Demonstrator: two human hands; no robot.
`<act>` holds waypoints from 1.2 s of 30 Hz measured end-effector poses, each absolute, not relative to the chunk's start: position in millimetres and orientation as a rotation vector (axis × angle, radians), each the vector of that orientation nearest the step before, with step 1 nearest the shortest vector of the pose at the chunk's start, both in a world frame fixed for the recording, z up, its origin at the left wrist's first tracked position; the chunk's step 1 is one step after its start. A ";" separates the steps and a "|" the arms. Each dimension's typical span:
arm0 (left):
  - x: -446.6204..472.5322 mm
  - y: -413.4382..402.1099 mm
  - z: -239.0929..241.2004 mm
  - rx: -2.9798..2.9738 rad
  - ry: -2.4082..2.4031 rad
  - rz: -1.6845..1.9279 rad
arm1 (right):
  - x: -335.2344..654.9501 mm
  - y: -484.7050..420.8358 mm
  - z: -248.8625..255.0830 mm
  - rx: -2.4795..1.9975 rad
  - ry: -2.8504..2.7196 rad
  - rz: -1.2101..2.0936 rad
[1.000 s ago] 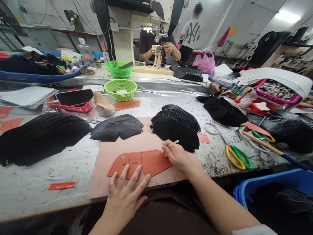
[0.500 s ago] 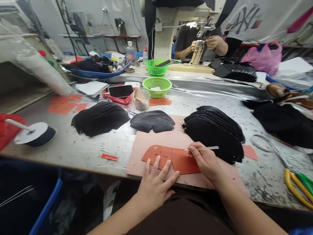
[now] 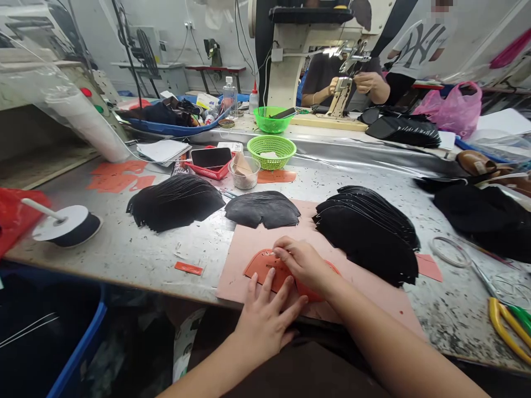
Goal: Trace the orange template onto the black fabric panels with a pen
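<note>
A: What are the containers holding?

B: At the top centre, a green bowl (image 3: 269, 126) is carrying a dark bar (image 3: 284, 113), and below it a green basket (image 3: 265, 164) is holding a white scrap (image 3: 270, 155). Just left of that, a clear tub (image 3: 244, 182) is holding tan pieces (image 3: 244, 166), and a red tray (image 3: 218, 174) beside it is carrying a phone (image 3: 211, 157). In the upper left, a blue tray (image 3: 180, 131) is holding dark things.

A: Where is the orange template (image 3: 258, 265) lying?

B: On a pink board (image 3: 232, 282) on the surface (image 3: 157, 251), just below the frame's centre. Its long axis is running left to right, dipping slightly rightward, and its curved edge is facing the top of the frame.

A: And what is touching it?

B: The left hand (image 3: 265, 315) is spreading its fingers, its tips resting on the template's lower part without gripping. The right hand (image 3: 306, 266) is pinching a pen (image 3: 272, 254) near the upper edge, hiding most of the pen and part of the template.
</note>
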State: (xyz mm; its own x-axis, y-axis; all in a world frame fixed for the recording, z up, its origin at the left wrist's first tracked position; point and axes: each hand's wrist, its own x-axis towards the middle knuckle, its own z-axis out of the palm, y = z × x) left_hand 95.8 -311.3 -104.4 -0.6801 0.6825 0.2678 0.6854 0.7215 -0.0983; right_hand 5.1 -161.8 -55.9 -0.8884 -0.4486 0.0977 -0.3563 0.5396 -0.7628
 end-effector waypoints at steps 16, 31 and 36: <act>93.9 -311.1 -104.6 -1.077 -2.648 -0.043 | -4.5 -180.4 -49.5 -0.720 2.634 -1.091; 91.2 -322.3 -110.0 -1.132 -2.619 0.002 | 2.7 -151.0 -42.5 -0.638 2.723 -0.897; 52.1 -328.1 -84.5 -1.105 -2.797 -0.280 | 16.9 -113.7 -43.8 -0.426 2.818 -0.660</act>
State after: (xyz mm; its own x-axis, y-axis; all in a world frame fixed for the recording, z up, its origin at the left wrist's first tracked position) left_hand 52.1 -328.1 -84.5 -0.7258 0.6641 0.1794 0.6865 0.7160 0.1266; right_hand 16.9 -113.7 -43.8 -0.9348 -0.3258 -0.1413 -0.2292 0.8574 -0.4607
